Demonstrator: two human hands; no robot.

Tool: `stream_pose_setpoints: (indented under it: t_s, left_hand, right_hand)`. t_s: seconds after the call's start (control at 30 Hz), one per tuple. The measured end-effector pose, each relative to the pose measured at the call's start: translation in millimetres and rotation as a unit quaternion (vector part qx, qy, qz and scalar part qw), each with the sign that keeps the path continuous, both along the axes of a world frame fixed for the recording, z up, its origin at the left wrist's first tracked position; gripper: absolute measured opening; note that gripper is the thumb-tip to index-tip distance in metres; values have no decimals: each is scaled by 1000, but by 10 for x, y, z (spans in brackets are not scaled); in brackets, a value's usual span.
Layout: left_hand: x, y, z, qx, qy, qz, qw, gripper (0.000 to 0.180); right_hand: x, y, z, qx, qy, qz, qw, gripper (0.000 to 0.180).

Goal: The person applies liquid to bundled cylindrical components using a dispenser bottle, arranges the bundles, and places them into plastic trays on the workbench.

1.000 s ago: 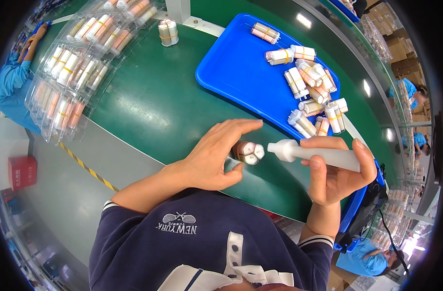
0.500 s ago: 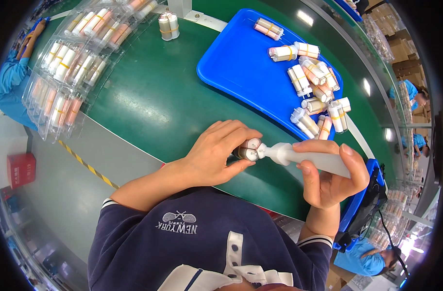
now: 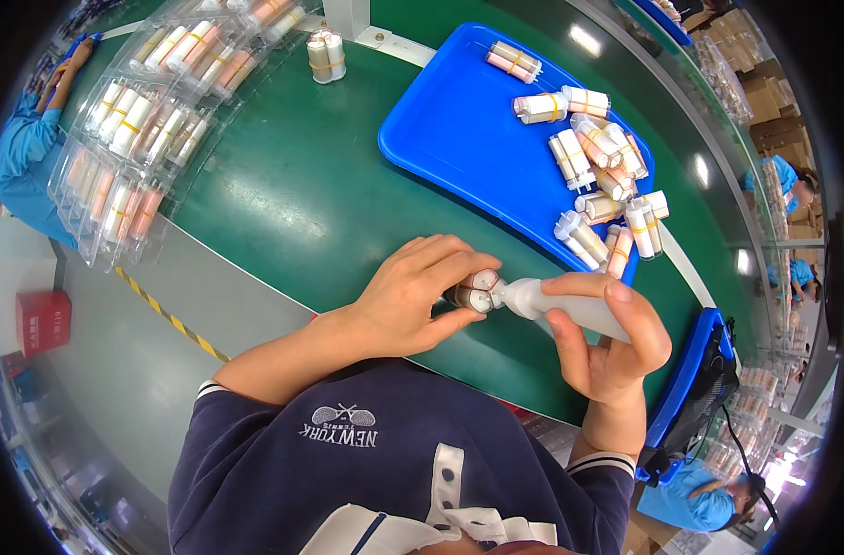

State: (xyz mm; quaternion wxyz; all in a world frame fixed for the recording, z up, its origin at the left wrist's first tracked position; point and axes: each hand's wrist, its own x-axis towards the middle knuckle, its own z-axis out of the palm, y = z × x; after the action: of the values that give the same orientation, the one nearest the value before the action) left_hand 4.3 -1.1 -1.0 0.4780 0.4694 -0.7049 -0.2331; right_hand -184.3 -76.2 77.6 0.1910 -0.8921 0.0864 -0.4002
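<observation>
My left hand (image 3: 422, 289) is closed around a bundle of small cylinders (image 3: 480, 289), their round white ends turned to the right. My right hand (image 3: 616, 324) grips a translucent white squeeze bottle (image 3: 574, 310), held nearly level with its nozzle pointing left. The nozzle tip meets or nearly meets the bundle's end; whether it touches I cannot tell. Both hands are above the green table, close to my body. What my left fingers cover of the bundle is hidden.
A blue tray (image 3: 468, 139) holds several banded cylinder bundles (image 3: 616, 153). One bundle (image 3: 326, 55) stands upright at the far edge. Clear plastic trays of cylinders (image 3: 130, 166) are stacked at left, beside a person in blue (image 3: 24, 176). A blue bin (image 3: 685, 388) is at right.
My right hand and the bottle have shifted slightly left and down, the bottle now tilting more. My left hand keeps its hold on the bundle. The whole view has shifted slightly.
</observation>
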Motion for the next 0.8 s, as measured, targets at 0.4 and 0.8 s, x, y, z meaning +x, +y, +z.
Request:
stream_pose_setpoints:
  t_s: [0.4, 0.8]
  left_hand:
    - [159, 10, -35, 157, 343, -81, 923, 50]
    - [339, 22, 178, 213, 534, -151, 804, 52]
  right_hand:
    - [-230, 52, 210, 58, 22, -88, 994, 52]
    - [-38, -90, -94, 153, 535, -15, 830, 49]
